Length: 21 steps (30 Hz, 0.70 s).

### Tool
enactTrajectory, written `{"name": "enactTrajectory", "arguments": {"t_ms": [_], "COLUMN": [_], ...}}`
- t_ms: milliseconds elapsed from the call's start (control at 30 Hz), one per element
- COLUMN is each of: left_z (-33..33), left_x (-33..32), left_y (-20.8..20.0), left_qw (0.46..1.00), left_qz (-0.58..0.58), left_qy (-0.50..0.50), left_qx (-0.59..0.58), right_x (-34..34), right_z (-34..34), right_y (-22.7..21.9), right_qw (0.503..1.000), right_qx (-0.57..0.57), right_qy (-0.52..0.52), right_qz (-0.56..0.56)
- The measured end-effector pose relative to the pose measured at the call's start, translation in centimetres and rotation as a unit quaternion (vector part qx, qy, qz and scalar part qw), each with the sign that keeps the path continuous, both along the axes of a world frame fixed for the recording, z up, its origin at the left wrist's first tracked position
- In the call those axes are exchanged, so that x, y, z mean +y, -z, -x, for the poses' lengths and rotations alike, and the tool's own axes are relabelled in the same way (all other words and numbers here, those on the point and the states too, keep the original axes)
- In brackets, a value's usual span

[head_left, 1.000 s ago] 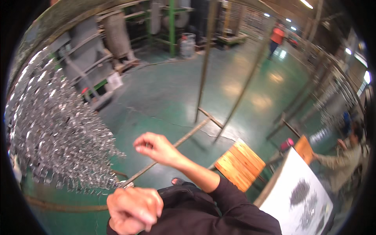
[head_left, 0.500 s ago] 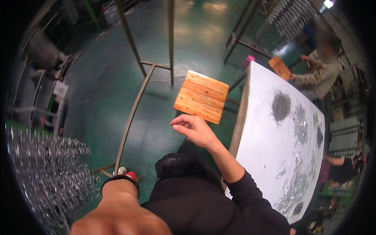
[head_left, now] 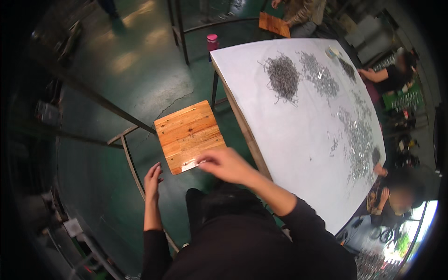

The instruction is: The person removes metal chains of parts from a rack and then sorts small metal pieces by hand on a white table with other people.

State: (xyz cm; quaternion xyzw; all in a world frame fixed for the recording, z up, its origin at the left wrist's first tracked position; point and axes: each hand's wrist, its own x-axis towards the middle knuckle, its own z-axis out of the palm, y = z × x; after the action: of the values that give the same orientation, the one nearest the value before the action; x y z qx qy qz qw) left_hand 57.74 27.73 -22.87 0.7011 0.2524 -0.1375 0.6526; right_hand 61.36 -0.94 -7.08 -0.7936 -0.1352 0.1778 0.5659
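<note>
A square wooden stool top [head_left: 191,135] of striped light and brown planks is ahead of me. My right hand [head_left: 226,165] hovers over its near right corner, slightly blurred. Its fingers are loosely curled, thumb apart from them, and I see nothing in them. To the left, my left hand [head_left: 152,181] hangs beside the stool with fingers loosely bent and apart, holding nothing. On my right is a white-topped table [head_left: 298,130], bearing a dense pile of dark metal hooks [head_left: 283,77] and loose shiny metal pieces [head_left: 359,140].
A metal frame [head_left: 133,163] stands on the green floor left of the stool. A pink-lidded container [head_left: 212,42] is by the table's far corner. A roll of tape [head_left: 332,52] lies on the far side. Several people are around the table; one holds a wooden board [head_left: 274,24].
My view has swung rightward, bringing more of the table in. My left hand has come from close below the camera to beside the stool. The right hand stays near the stool's edge.
</note>
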Motion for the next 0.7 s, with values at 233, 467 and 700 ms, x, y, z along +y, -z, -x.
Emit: {"name": "enactTrajectory", "arguments": {"t_ms": [233,467,700], "left_z": [-9.4,-9.2,-6.9], "left_x": [-0.6,1.3,-0.3], "left_y": [17.4,23.7,23.4], "left_qw": [0.975,0.948,0.982], "left_qz": [-0.166,-0.217,-0.058], "left_qy": [0.074,0.175,0.121], "left_qx": [0.124,0.150,0.134], "right_x": [-8.8,-4.2,-7.6], "right_z": [7.7,14.8,17.9], "right_y": [1.7,4.3,5.3], "right_qw": [0.893,0.827,0.804], "right_qx": [0.143,0.200,0.169], "right_qy": [0.419,0.526,0.567], "right_qz": [0.076,-0.019,-0.052]}}
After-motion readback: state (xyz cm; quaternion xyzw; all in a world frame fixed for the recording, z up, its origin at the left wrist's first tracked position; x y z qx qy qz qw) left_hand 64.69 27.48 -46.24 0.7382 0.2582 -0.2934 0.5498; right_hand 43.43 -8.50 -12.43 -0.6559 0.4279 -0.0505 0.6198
